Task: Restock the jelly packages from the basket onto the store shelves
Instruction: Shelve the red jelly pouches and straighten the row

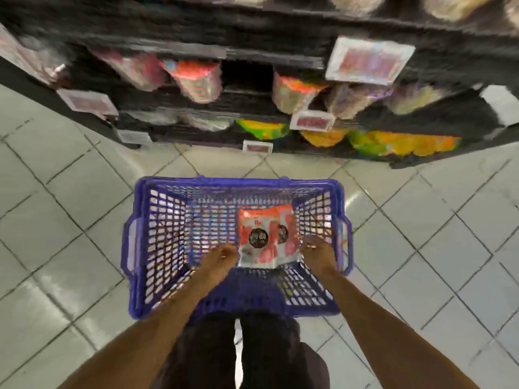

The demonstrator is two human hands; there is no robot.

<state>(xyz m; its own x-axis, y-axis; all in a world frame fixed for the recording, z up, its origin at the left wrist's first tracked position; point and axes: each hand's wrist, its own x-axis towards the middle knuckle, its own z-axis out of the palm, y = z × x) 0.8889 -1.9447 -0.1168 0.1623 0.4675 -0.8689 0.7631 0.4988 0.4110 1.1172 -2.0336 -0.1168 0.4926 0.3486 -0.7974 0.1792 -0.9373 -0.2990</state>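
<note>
Floor: pale grey tiled floor, diagonal grout lines; it carries the basket.
Basket: blue lattice plastic shopping basket, standing just in front of the shelves and nearly emptied.
Shelf unit: dark store shelves across the top of the view, badly blurred.
Shelf stock: clear bags with orange-red tops hang off the middle tier; their contents cannot be read.
Left hand: left hand is down inside the basket, its fingers curled and pinching the left edge of the packs.
Shelf gap: a dark empty slot between two hanging bags, a likely home for the stock.
Task item: red-and-white glossy plastic jelly packages with round dark logos. At least two overlap, leaning against the basket's near wall between the hands.
Right hand: right hand touches the packs' right edge with its fingers bent. Blur hides whether it grips.
Price card: white-framed pink price card clipped to an upper shelf lip.
Step in hand: picking the remaining packs out of the basket; shelving not yet begun.
Next move: secure both edges, lift clear of the rim, carry up and forward to the matching row, and set the packs face-out.
</note>
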